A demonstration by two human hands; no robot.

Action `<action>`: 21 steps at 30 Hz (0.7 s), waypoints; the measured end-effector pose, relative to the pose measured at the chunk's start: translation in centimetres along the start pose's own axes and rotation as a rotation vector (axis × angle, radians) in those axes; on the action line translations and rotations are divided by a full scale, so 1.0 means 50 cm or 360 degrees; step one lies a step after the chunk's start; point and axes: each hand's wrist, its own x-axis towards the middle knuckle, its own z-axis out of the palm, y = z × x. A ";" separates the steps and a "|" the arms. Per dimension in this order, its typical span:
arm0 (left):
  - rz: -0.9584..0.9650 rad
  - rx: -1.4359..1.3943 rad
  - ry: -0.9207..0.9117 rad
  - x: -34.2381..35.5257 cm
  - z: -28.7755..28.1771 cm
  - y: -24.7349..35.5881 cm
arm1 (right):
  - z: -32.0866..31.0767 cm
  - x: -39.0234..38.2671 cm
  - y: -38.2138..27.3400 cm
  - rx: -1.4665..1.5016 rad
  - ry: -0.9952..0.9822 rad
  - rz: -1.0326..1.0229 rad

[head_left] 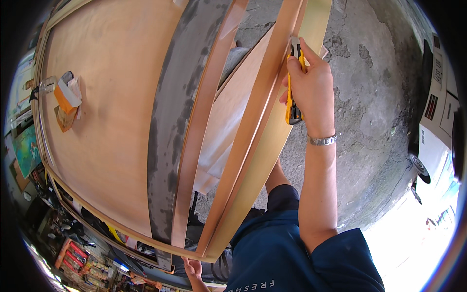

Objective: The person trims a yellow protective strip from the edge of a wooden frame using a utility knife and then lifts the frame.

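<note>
A yellow-and-black utility knife (pixel 295 82) is gripped in my right hand (pixel 311 87), its blade end pointing away from me. The metal tip meets the inner edge of a long wooden frame (pixel 272 117), toward its far end. Fingers and thumb close round the knife's body. At the near corner of the frame is my left hand (pixel 193 267), palm partly showing and fingers curled against the edge; part of them is hidden by the wood.
Left of the frame lies a wide wooden panel (pixel 112 136) with a dark grey strip (pixel 170 126). An orange-and-white packet (pixel 68 95) and a clear jar (pixel 47 85) sit on it. A white car (pixel 435 126) stands at right beyond rough concrete (pixel 360 121). Cluttered shelves (pixel 82 263) fill the lower left.
</note>
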 end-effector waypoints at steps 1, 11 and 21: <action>0.0005 -0.0019 -0.0004 0.000 0.003 -0.001 | 0.003 -0.008 0.002 -0.0009 0.0004 0.0000; 0.0107 -0.0163 -0.0091 0.013 -0.031 -0.027 | 0.006 -0.006 0.029 0.0060 -0.0035 -0.0056; 0.0245 0.0121 -0.0302 0.023 0.007 -0.021 | 0.009 0.012 0.031 0.0098 -0.0028 -0.0166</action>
